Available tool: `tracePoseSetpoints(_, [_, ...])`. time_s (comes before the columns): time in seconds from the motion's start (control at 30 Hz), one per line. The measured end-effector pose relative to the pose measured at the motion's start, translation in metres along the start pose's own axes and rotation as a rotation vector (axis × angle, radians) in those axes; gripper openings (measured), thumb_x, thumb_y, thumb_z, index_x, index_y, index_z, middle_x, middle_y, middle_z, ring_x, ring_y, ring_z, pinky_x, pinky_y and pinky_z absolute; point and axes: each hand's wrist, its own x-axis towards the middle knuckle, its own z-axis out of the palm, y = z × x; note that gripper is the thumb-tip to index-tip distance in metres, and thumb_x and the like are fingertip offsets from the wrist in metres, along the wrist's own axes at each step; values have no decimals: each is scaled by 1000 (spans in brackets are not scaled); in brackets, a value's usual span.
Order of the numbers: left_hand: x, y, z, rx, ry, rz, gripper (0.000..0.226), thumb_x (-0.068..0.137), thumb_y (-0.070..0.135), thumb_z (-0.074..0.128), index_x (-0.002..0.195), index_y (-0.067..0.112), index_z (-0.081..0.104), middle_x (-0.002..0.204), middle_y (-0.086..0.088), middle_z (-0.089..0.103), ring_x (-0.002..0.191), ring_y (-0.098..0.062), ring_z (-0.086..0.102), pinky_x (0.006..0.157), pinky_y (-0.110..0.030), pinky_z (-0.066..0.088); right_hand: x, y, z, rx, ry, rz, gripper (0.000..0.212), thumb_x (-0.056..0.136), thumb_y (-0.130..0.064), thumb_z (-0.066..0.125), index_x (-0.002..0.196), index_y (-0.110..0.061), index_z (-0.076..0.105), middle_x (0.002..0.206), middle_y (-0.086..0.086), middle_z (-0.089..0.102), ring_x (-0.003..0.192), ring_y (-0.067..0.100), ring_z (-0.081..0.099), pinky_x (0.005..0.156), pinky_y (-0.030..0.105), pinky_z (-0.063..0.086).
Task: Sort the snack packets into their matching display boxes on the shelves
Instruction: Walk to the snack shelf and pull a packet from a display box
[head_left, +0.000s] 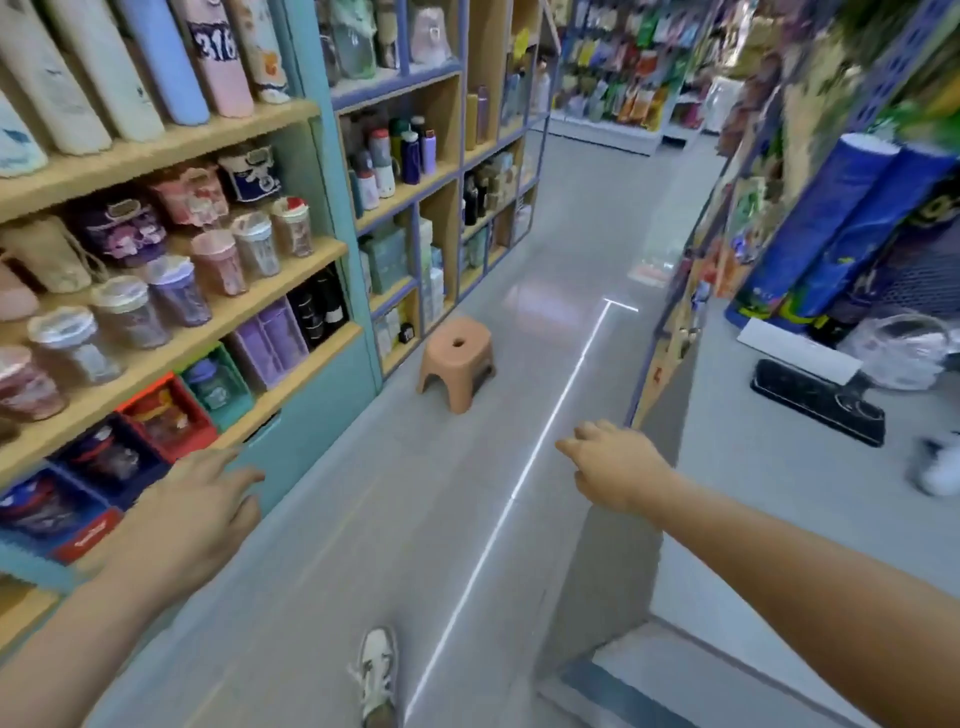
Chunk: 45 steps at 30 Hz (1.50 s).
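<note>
I stand in a shop aisle with both arms stretched forward. My left hand (200, 506) is empty, its fingers relaxed, beside the low boxes of the left shelf. Over the floor, my right hand (615, 467) hangs loosely curled and empty, near the corner of a grey counter (779, 483). Colourful snack packets (623, 78) hang on a rack at the far end of the aisle. No packet is in either hand.
Shelves (197, 332) of cups, bottles and boxed goods line the left side. A small orange stool (457, 361) stands in the aisle ahead. The counter on the right carries a black tray (815, 400), a plastic bag and blue rolls (831, 228). My shoe (376, 670) shows below.
</note>
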Motion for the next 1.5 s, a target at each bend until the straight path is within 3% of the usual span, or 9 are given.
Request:
tracePoseSetpoints(0.1, [91, -14, 11, 133, -45, 163, 35, 78, 35, 73, 110, 20, 73, 130, -16, 59, 121, -37, 52, 93, -53, 46, 34, 18, -4, -53, -32, 119, 40, 96, -20, 43, 135, -20, 44, 132, 8, 48, 125, 29, 44, 93, 39, 40])
tracePoseSetpoints(0.3, [262, 11, -2, 222, -42, 427, 32, 66, 40, 74, 88, 17, 74, 113, -19, 67, 107, -32, 56, 78, -50, 51, 92, 70, -36, 28, -52, 414, 42, 94, -32, 44, 134, -20, 45, 137, 9, 49, 128, 28, 44, 92, 41, 41])
tracePoseSetpoints(0.43, [370, 59, -9, 228, -29, 581, 43, 70, 41, 48, 92, 13, 72, 106, -17, 68, 100, -34, 63, 72, -48, 55, 137, 113, -51, 110, 11, 582, 42, 94, -43, 46, 130, -21, 47, 132, 7, 50, 124, 27, 46, 89, 41, 44])
tracePoseSetpoints(0.6, [498, 123, 1, 206, 11, 674, 38, 72, 37, 62, 102, 15, 71, 109, -13, 67, 104, -31, 58, 72, -47, 55, 195, 186, -65, 196, 111, 746, 53, 93, -52, 47, 135, -20, 43, 139, 8, 44, 123, 28, 45, 89, 41, 47])
tracePoseSetpoints(0.77, [619, 205, -3, 35, 35, 702, 44, 81, 23, 71, 124, 17, 63, 134, -10, 57, 123, -32, 52, 88, -49, 50, 246, 267, -92, 261, 268, 862, 57, 92, -53, 46, 141, -24, 39, 137, 5, 45, 127, 26, 43, 93, 43, 45])
tracePoseSetpoints(0.93, [722, 294, -26, -59, 89, 828, 42, 84, 23, 67, 125, 16, 61, 134, -13, 54, 124, -34, 50, 90, -53, 51, 292, 347, -126, 231, 342, 937, 66, 92, -59, 44, 146, -25, 31, 151, 10, 34, 139, 29, 32, 102, 49, 42])
tracePoseSetpoints(1.13, [843, 404, -40, -179, 116, 1014, 54, 82, 40, 34, 123, 15, 61, 131, -13, 56, 116, -35, 54, 91, -49, 49, 363, 441, -152, 179, 368, 1104, 85, 84, -74, 42, 151, -32, 12, 160, 12, 17, 147, 31, 15, 112, 51, 30])
tracePoseSetpoints(1.33, [959, 515, -51, -402, 85, 1149, 46, 90, 15, 61, 136, 16, 54, 144, -11, 48, 126, -35, 49, 99, -49, 46, 440, 526, -176, 209, 393, 1256, 99, 78, -84, 38, 155, -35, -1, 163, 7, -2, 150, 33, -2, 119, 57, 14])
tracePoseSetpoints(1.5, [1025, 612, -87, -674, -47, 1160, 49, 94, 16, 55, 142, 18, 44, 143, -4, 47, 128, -23, 46, 102, -32, 36, 488, 601, -194, 368, 498, 1421, 110, 74, -90, 37, 153, -35, -16, 164, 3, -19, 151, 28, -15, 122, 53, 5])
